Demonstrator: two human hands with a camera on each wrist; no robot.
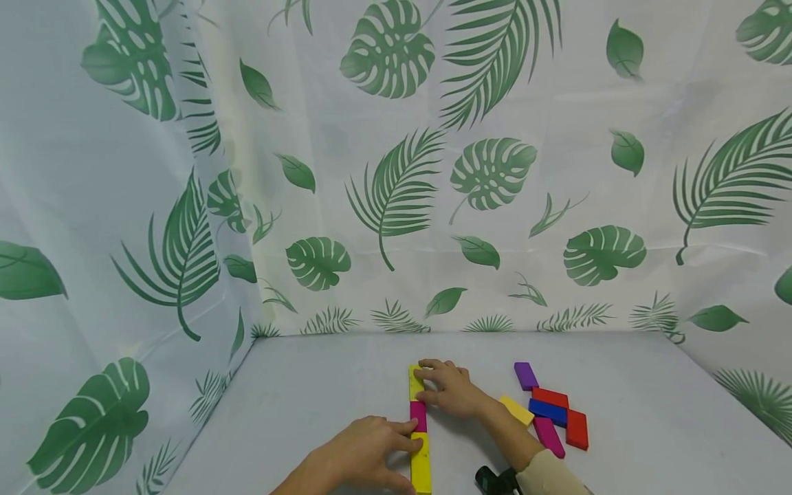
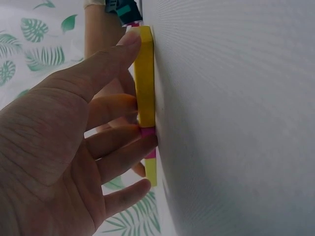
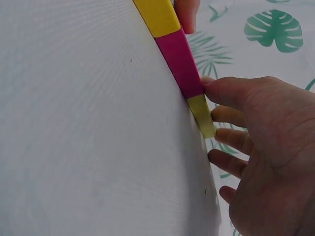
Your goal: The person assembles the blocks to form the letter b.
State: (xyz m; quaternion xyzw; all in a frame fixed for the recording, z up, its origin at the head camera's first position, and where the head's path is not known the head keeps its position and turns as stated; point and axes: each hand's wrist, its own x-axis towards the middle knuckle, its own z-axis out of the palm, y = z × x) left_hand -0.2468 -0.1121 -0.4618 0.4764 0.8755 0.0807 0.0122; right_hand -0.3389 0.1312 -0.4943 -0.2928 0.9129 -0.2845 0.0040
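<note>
Three flat blocks lie end to end in a straight row: a near yellow block [image 1: 421,474], a magenta block [image 1: 418,416] and a far yellow block [image 1: 416,383]. My left hand [image 1: 365,450] is at the near part of the row. Its thumb touches the near yellow block, and extended fingers rest by that block and the magenta one. From the right side, my right hand [image 1: 454,390] reaches the far yellow block. In the right wrist view its thumb [image 3: 224,91] touches near the joint with the magenta block [image 3: 181,64], while other fingers lie along the far yellow block [image 3: 201,115].
Loose blocks lie together to the right: purple [image 1: 526,376], red [image 1: 551,397], blue [image 1: 548,412], magenta [image 1: 549,437], another red [image 1: 577,430] and yellow [image 1: 517,410]. A leaf-printed sheet [image 1: 421,289] hangs behind the white table [image 1: 322,385]. A dark device [image 1: 491,480] sits at my right wrist.
</note>
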